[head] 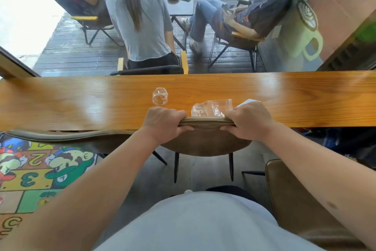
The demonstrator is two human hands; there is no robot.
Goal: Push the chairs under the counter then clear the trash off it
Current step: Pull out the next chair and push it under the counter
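Observation:
A long wooden counter [81,104] runs across the view in front of a window. My left hand [162,123] and my right hand [249,121] both grip the top edge of a brown chair's backrest [205,146], which sits tucked against the counter's front edge. On the counter lie a small clear plastic wrapper [160,96], a larger crumpled clear plastic bag [211,107] and a white paper scrap [249,101] partly hidden behind my right hand.
Another brown chair [67,138] sits at the counter to the left. A third chair's back [295,206] stands close at my right. A colourful painted floor pattern [30,173] lies at the left. Beyond the glass, people sit on a deck around a table.

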